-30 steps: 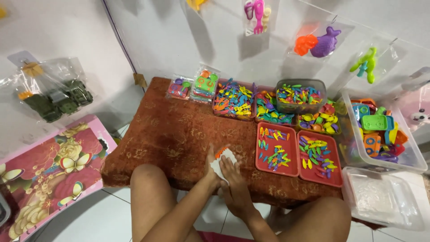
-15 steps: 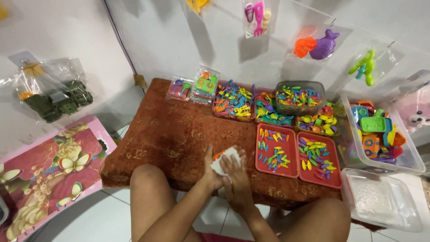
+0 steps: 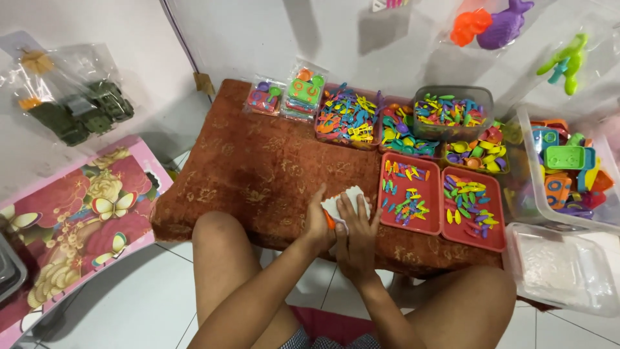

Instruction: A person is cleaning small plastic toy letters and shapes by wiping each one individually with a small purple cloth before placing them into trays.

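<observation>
My left hand (image 3: 317,223) and my right hand (image 3: 357,236) meet at the front edge of the rust-brown cloth-covered low table (image 3: 271,168). Together they hold a small white bag or cloth (image 3: 350,198) with an orange toy piece (image 3: 329,222) showing under it. My right hand lies flat over the white piece; my left hand grips its left side. Just to the right lies a red tray (image 3: 408,194) of small coloured plastic pieces.
A second red tray (image 3: 473,208), several tubs of coloured toy parts (image 3: 349,123), a clear bin of larger toys (image 3: 568,171) and a clear lidded box (image 3: 563,266) stand to the right. A pink floral box (image 3: 77,213) sits left. Bagged toys hang on the wall.
The view has tilted down and shifted. My hands with the white piece have moved slightly right, closer to the red tray.
</observation>
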